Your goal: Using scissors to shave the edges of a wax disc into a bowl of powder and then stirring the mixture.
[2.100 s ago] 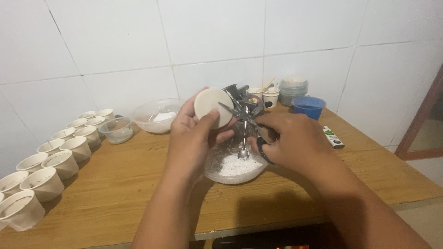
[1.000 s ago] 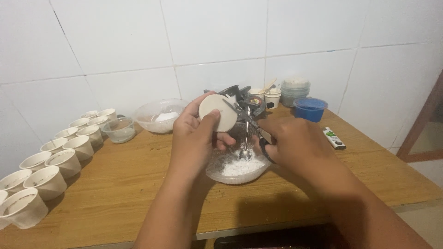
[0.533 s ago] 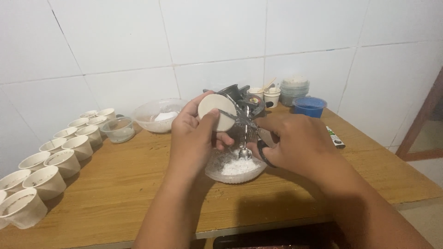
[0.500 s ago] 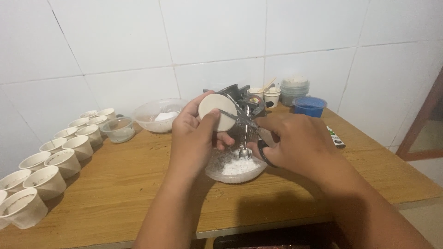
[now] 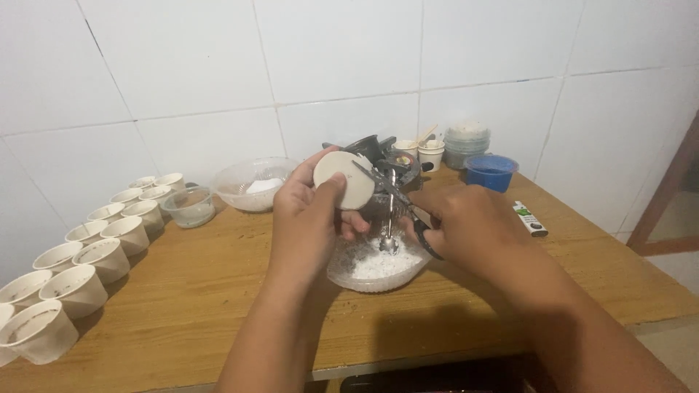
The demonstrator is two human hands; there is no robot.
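Gripping a paper cup mid-frame, the left hand should steady it; right hand works scissors over the bowl.

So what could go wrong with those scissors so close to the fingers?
The scissors in the right hand point at the white paper cup gripped by the left hand; a slip might nick its thumb. Both hands hang over the glass bowl of white powder, so a bump could perhaps spill it onto the wooden table.

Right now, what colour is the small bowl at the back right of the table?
Blue: the small bowl shows plainly in the head view, beside a stack of pale containers.
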